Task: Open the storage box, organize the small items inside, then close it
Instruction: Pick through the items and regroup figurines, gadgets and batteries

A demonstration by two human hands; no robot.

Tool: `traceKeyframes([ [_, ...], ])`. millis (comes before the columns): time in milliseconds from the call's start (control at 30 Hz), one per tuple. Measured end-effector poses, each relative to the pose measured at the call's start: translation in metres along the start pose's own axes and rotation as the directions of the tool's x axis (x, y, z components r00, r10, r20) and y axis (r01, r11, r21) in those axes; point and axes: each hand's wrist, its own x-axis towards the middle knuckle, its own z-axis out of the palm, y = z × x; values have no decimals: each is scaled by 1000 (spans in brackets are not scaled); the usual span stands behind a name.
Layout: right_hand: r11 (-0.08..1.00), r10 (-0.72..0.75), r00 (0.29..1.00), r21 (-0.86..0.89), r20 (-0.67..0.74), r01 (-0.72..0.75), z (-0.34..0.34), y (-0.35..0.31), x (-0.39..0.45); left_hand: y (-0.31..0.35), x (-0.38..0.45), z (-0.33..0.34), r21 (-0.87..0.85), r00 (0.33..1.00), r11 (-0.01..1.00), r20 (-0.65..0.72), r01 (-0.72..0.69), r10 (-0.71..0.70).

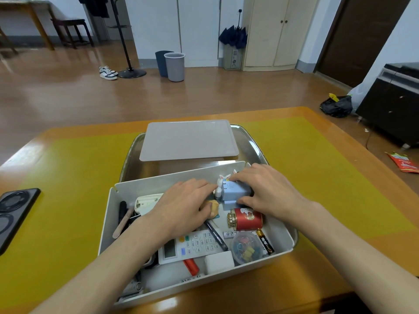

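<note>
Inside the open white storage box [108,220] on the desk [317,168], its lid [188,140] lying just beyond on a metal tray [254,141], the right hand [269,191] closes its grip around a pale blue box [233,191], while the left hand [183,205] curls over a small tan figure [213,208].

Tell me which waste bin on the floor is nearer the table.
The light grey bin. It stands in front of the dark blue bin, partly overlapping it, and its base sits lower in the head view.
</note>
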Motion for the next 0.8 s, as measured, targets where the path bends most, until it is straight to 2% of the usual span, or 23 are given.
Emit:
traceKeyframes([
  [233,1000,-4,999,7,-40,4,-7,4,-4,-3,1,1,16,1000,1000,-19,14,-14],
  [500,998,-12,999,-68,-34,10,-9,9,-5,-4,3,6,50,999,998,-1,32,-32],
  [800,997,-34,999,-63,26,36,1,2,1,-4,4,7,41,999,999,-7,35,-35],
])
